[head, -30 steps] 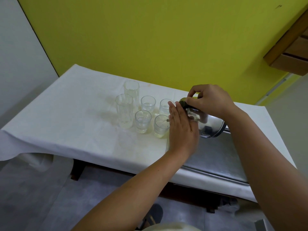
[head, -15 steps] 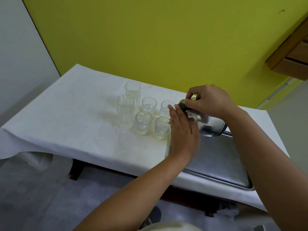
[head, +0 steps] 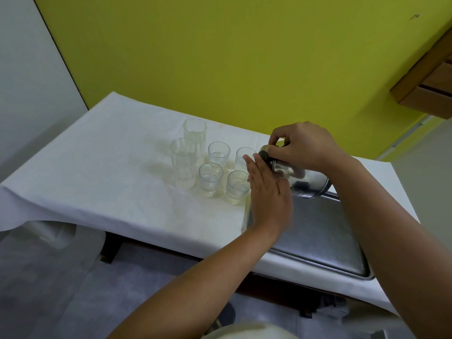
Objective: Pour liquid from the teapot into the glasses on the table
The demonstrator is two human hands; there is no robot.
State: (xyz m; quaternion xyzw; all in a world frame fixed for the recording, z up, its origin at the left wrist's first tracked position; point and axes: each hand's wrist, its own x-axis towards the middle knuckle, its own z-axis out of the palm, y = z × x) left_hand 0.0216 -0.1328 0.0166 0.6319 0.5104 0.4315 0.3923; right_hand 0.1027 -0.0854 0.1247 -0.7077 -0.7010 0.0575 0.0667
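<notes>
A shiny steel teapot (head: 307,183) is tipped steeply to the left, its dark top end toward the glasses. My right hand (head: 303,148) grips it from above near that top. My left hand (head: 267,192) lies flat with fingers straight against the pot's near side, hiding the spout. Several clear glasses stand on the white-covered table (head: 97,187): two tall ones (head: 184,166) at the left and short ones (head: 210,179) beside them. The nearest short glass (head: 237,188) holds pale yellowish liquid and sits just left of my left hand.
A steel tray (head: 318,238) lies on the table's right part, under the teapot. A yellow wall rises behind the table. A wooden shelf (head: 430,79) juts out at the upper right. The table's near edge overhangs a grey floor.
Both hands and the tilted teapot hold almost the same pose. The view has shifted slightly, so the scene sits a little higher and further right.
</notes>
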